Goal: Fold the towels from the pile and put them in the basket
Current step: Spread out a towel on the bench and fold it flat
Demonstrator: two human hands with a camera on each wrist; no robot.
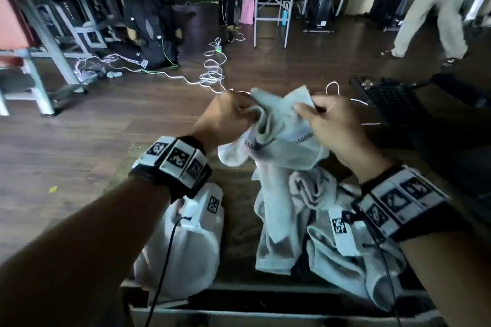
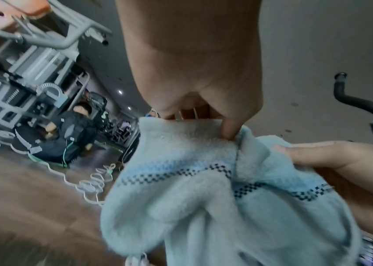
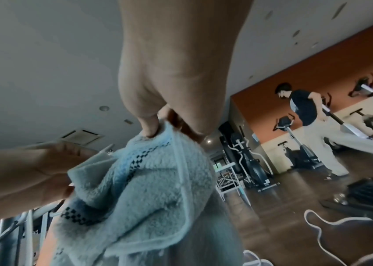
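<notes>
Both forearms reach forward from the near edge, each wearing one wrist band with square printed markers. Beyond them the left hand (image 1: 225,117) and the right hand (image 1: 332,125) hold one pale blue towel (image 1: 281,141) up in the air, above the pile of towels (image 1: 305,220) on the desk (image 1: 239,207). Each grip is a closed pinch: in the wrist views the left thumb and fingers (image 2: 229,129) nip the towel's top hem, and the right fingers (image 3: 149,129) nip another bunch of hem, close beside the left.

To do this step well, I judge the hands should slide apart along the hem until each reaches a corner, then shake the cloth flat so its checked stripe runs straight; the towel is bunched and partly doubled over, so a fold made now would come out lumpy.

Counted: one towel in hand; the pile holds several, but they tangle too much for a sure number. One white bag-like bundle (image 1: 191,241) lies left of the pile. I cannot pick out a basket.
</notes>
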